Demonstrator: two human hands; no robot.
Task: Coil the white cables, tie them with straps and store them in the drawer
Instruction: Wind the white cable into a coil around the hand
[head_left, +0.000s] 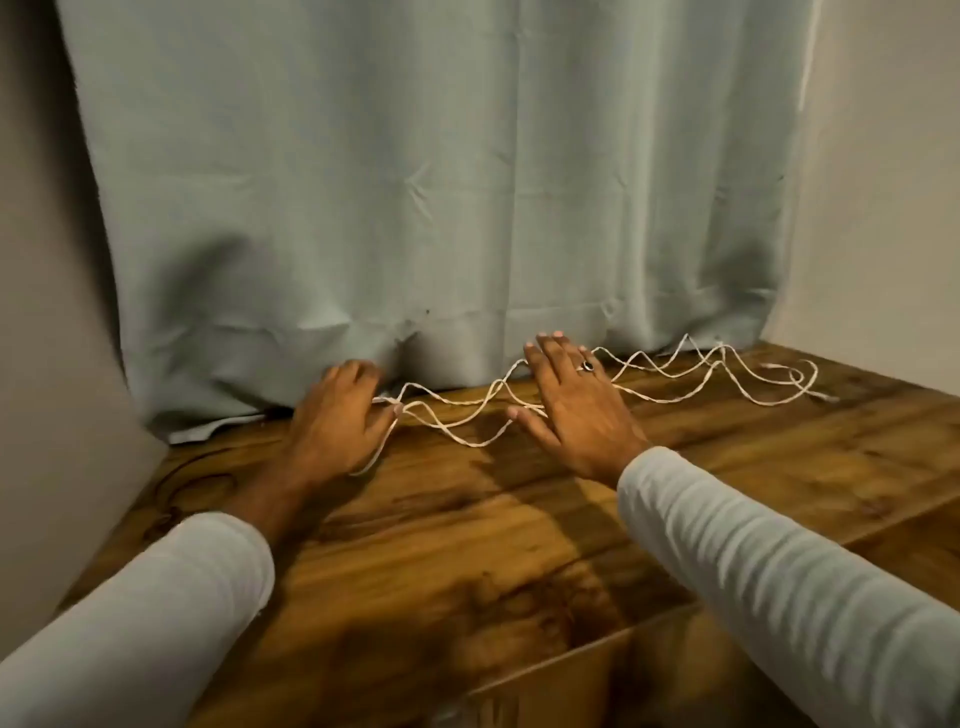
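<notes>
Several thin white cables (470, 445) lie in loose waves on the brown wooden table (467, 545), along the foot of the pale green curtain (415, 182). I see my left hand (337, 418) with fingers curled, gripping their left end. My right hand (574, 410) is spread flat over their middle part.

White cables (649, 371) wave across the brown, dark-streaked wood-grain counter (467, 545). The far curtain (415, 182) is pale grey-green. Both sleeves (779, 561) are light grey, and the ring (587, 366) has a dark stone.
</notes>
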